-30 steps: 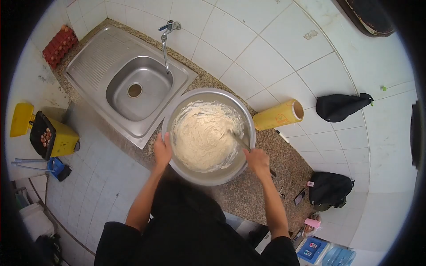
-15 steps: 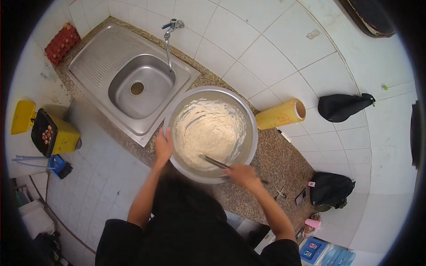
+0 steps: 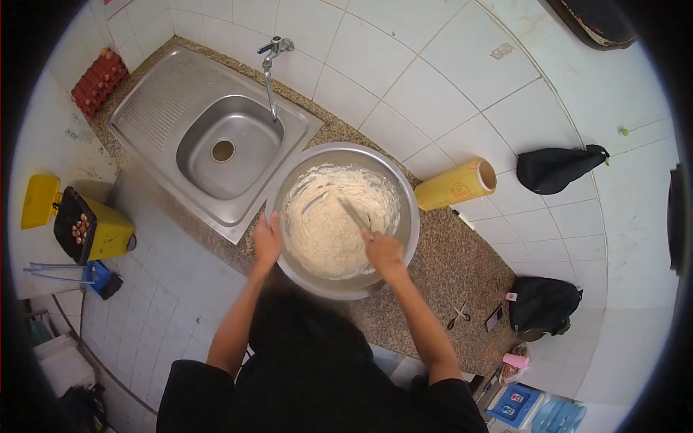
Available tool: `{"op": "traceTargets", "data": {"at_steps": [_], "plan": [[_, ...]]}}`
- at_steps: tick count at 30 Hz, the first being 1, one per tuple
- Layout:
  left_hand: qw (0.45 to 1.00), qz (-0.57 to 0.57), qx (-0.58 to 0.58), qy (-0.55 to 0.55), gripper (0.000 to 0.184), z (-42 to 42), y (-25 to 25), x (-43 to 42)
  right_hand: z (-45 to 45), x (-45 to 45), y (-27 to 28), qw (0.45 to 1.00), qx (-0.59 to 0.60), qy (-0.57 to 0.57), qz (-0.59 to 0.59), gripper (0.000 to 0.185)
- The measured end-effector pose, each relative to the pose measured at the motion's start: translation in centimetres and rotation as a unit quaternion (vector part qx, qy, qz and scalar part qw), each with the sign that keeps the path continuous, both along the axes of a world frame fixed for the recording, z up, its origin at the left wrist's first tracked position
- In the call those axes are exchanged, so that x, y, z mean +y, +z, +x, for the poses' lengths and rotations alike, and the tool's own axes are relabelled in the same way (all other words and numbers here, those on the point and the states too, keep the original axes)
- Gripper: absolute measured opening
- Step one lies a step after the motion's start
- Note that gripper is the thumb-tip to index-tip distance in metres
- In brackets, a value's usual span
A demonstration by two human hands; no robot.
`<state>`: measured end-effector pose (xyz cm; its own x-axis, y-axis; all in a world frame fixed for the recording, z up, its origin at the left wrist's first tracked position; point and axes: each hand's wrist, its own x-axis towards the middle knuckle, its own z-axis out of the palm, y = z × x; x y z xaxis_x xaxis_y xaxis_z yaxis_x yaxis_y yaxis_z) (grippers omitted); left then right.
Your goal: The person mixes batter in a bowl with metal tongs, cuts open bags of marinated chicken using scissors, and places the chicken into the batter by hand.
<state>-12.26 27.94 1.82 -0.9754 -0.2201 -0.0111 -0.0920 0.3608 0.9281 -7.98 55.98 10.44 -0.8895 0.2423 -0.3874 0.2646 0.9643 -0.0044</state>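
On the granite counter (image 3: 433, 281), batter (image 3: 328, 231) lies in a steel bowl (image 3: 346, 291). Rim steadied by left fingers (image 3: 275, 222); utensil gripped in closed right fingers (image 3: 370, 237). Wall scraping and even strokes advised.

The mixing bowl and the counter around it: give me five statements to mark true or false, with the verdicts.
1. The left hand is against the side of the metal mixing bowl. True.
2. The right hand grips a long utensil that reaches into the bowl. True.
3. The bowl sits inside the sink. False: it is beside the basin.
4. The scissors lie on the granite countertop. True.
5. The yellow roll lies between the bowl and the sink. False: it is on the side of the bowl away from the sink.
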Motion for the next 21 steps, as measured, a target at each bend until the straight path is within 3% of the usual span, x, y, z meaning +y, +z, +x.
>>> {"op": "traceTargets", "data": {"at_steps": [5, 11, 14, 16, 18, 21], "plan": [[0.999, -0.030, -0.003, 0.030, 0.041, -0.9, 0.2, 0.2, 3.9, -1.2, 2.2, 0.991, -0.055, 0.109, -0.055, 0.062], [0.999, -0.013, -0.039, 0.013, 0.043, -1.3, 0.6, 0.0, 2.6, 5.9, 9.0, 0.977, -0.175, 0.088, 0.081, 0.061], [0.999, -0.006, -0.047, 0.005, 0.047, -0.8, 0.7, 0.7, 1.5, 5.7, 5.8, 0.996, -0.039, 0.027, 0.077, 0.060], [0.998, -0.028, -0.052, 0.015, 0.049, -0.8, -0.6, 1.2, 1.6, 3.5, 1.0, 0.994, 0.016, 0.065, 0.081, 0.058], [0.997, -0.036, -0.056, 0.025, 0.051, -0.3, -0.9, 1.5, 2.0, 0.7, -2.5, 0.994, 0.055, 0.093, -0.001, 0.056], [0.997, -0.038, -0.043, 0.044, 0.053, -0.2, -0.7, 1.6, 3.5, -1.6, 0.5, 0.994, -0.007, 0.069, -0.083, 0.057]]}}
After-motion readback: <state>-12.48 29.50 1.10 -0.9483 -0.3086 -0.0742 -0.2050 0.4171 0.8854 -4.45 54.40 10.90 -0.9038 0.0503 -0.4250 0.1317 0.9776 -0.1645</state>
